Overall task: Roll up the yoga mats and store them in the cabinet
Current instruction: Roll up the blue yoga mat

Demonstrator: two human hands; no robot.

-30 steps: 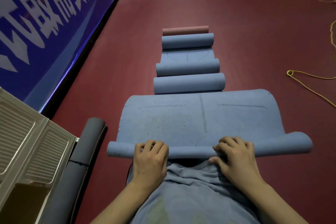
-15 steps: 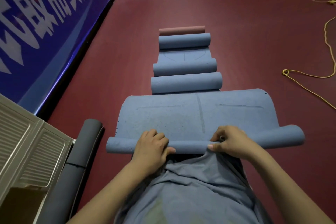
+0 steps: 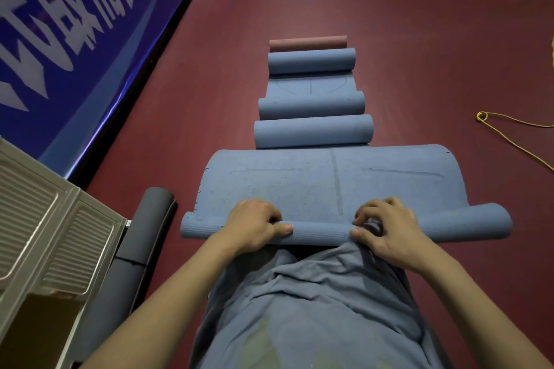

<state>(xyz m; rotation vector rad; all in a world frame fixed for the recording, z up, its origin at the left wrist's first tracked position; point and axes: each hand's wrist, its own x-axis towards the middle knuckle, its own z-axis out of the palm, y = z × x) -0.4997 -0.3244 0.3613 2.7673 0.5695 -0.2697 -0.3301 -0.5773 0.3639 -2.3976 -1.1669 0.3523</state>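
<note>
Both hands work the near end of the blue mat (image 3: 326, 183), which lies flat on the red floor (image 3: 389, 24) directly in front of the person. The left hand (image 3: 254, 225) has its fingers curled over the top of the started roll (image 3: 320, 234) with the thumb pressed along its near face; the right hand (image 3: 386, 231) does the same, fingertips hooked over the crest and thumb beneath. Each grip is closed round the roll, not flat upon it.

We judge the mat to be light, soft foam: it bends into a tight coil without creasing, and its far edge lifts in a gentle curl. The textured underside looks grippy, so slipping is unlikely; the likelier fault is telescoping, since the roll's right end (image 3: 479, 223) already appears thicker than its left end (image 3: 195, 226). We would keep the hands spread about the centre line and push evenly, shifting outward if one end runs ahead.

Beyond the flat part lie three rolled blue mats (image 3: 313, 135) in a row, one with a flat stretch still showing behind it, then a pink roll (image 3: 307, 42) farthest off. A dark grey roll (image 3: 144, 237) lies to the left, beside the louvred cabinet door (image 3: 54, 237) at the floor's left edge. A yellow cord (image 3: 509, 135) trails on the right, well apart from the mats.
</note>
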